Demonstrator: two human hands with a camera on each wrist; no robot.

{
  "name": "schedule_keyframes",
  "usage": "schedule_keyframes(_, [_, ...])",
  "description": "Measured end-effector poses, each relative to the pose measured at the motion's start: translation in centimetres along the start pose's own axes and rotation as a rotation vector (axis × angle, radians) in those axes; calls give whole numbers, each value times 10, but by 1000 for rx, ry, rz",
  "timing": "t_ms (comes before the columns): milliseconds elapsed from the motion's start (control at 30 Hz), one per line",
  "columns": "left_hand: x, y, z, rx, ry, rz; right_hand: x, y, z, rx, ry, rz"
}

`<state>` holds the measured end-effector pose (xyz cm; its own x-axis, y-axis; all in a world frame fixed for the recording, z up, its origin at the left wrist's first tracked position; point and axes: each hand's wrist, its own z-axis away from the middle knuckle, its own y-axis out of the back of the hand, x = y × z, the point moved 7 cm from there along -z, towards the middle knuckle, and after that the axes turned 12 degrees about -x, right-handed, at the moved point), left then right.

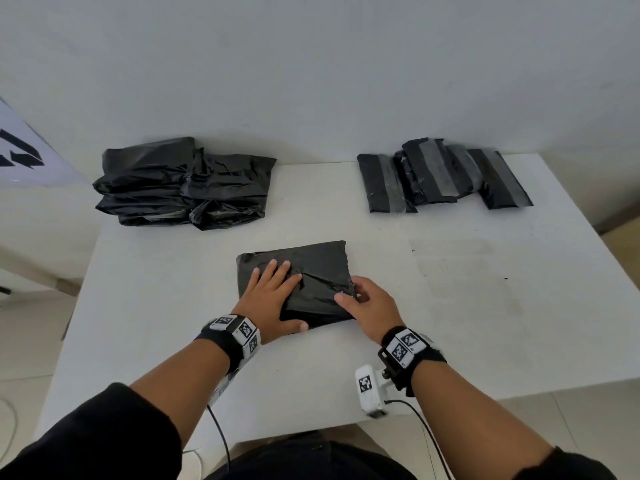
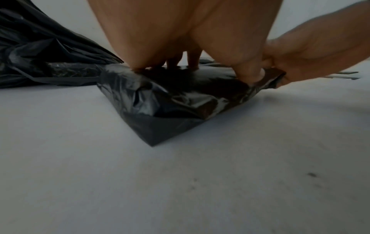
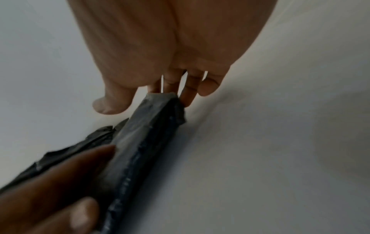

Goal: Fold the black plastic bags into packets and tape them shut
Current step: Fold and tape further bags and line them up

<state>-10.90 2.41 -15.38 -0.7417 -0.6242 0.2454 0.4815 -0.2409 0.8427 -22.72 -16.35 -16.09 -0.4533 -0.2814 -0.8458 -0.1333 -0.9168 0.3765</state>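
Note:
A partly folded black bag [image 1: 322, 265] lies in the middle of the white table [image 1: 450, 323]. My left hand [image 1: 273, 289] lies flat on its left half, fingers straight and spread, pressing it down. At the bag's right edge my right hand [image 1: 363, 299] pinches the fold, thumb on top and fingers curled under it. The left wrist view shows the glossy bag [image 2: 176, 98] under my left hand [image 2: 160, 31], with the right hand [image 2: 300, 55] gripping its far corner. In the right wrist view the right hand's fingers [image 3: 172, 82] sit at the end of the bag's raised edge [image 3: 144, 142].
A loose pile of unfolded black bags [image 1: 183, 183] sits at the back left of the table. Several taped packets [image 1: 443, 176] lie at the back right, near the wall. Bare tabletop lies to the right of my hands, and the table's front edge is close to my body.

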Motion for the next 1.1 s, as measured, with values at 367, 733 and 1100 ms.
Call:
schedule_keyframes(367, [-6, -9, 7, -14, 44, -129, 7, 4, -6, -76, -144, 47])
schedule_keyframes(733, [-21, -4, 7, 7, 59, -83, 9, 19, 2, 39, -136, -53])
schedule_keyframes(1100, [-30, 6, 12, 61, -92, 191, 14, 4, 9, -156, -195, 428])
